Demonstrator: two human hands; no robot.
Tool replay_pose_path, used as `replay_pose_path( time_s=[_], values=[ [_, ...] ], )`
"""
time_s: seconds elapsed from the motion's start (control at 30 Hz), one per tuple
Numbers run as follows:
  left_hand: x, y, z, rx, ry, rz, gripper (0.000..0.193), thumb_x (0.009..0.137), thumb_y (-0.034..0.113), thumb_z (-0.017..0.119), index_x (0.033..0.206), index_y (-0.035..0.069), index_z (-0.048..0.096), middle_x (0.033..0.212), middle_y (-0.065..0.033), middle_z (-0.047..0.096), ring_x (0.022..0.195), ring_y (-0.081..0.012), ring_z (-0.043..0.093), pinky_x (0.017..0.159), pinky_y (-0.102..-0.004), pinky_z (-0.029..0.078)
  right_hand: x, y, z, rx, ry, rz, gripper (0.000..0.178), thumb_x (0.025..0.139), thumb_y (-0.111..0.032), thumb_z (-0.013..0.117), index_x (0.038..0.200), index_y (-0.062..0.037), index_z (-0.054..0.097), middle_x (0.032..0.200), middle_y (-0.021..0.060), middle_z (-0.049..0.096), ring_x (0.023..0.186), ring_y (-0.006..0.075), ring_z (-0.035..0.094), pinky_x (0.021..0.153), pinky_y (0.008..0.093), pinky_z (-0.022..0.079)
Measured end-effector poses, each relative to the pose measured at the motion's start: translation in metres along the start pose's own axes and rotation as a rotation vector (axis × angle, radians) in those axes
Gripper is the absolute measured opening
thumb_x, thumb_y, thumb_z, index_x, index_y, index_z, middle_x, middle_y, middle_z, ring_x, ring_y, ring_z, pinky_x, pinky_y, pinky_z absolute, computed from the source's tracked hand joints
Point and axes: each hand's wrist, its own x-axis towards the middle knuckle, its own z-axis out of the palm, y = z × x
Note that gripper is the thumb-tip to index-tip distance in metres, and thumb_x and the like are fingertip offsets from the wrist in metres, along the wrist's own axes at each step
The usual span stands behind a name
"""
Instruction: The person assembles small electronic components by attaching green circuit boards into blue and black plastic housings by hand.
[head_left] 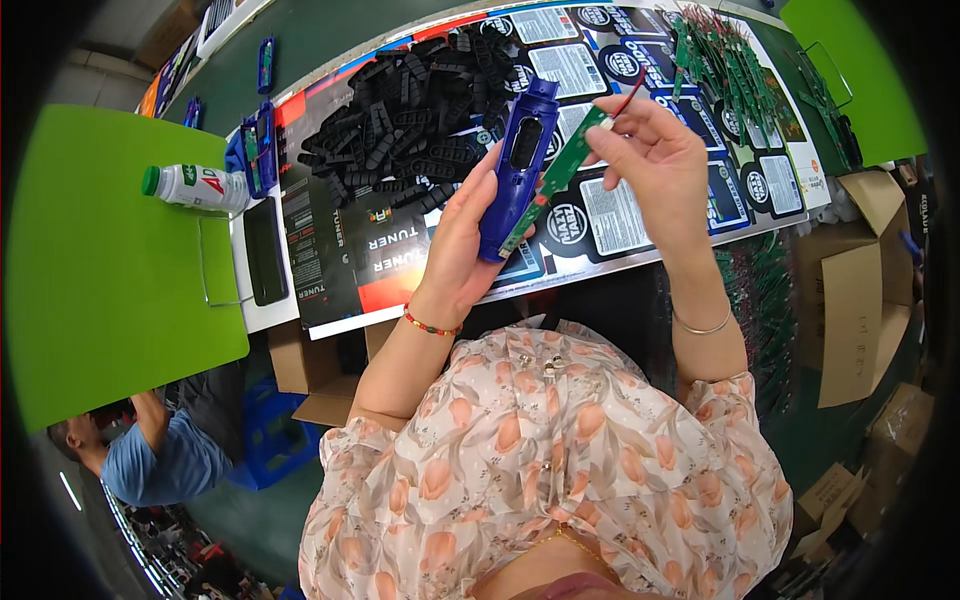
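Observation:
My left hand [463, 235] is wrapped round a long blue plastic housing [513, 190] that has an oval cutout near its upper end. A narrow green circuit board [568, 163] slants across the right side of the housing, its lower end against the housing's lower part. My right hand [655, 160] pinches the board's upper end between thumb and fingers. Red and dark wires [632, 92] rise from that end. Behind the left hand lies a heap of black ribbed plastic parts [410, 115]. A pile of green circuit boards with wires [730, 75] lies beyond my right hand.
Printed sheets [615, 215] cover the tabletop. To the left are a white bottle with a green cap [195, 188], a dark phone [265, 250] and a blue housing with a board [258, 150]. Green panels [120, 270] flank the table. Cardboard boxes [850, 310] stand right; a person [170, 450] sits lower left.

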Motion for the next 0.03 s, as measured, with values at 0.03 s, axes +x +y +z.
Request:
replay_pose_path(
  time_s=[0.03],
  values=[
    [-0.0004, -0.0007, -0.0033, 0.014, -0.009, -0.009, 0.054, 0.103, 0.027, 0.047, 0.151, 0.010, 0.030, 0.128, -0.0137, 0.060, 0.100, -0.0170, 0.063, 0.077, -0.0300, 0.054, -0.0023, 0.0054, 0.0041, -0.021, -0.007, 0.013, 0.029, 0.086, -0.003, 0.071, 0.113, 0.0006, 0.064, 0.095, 0.0114, 0.070, 0.073, 0.0127, 0.069, 0.053, 0.0192, 0.051]
  ],
)
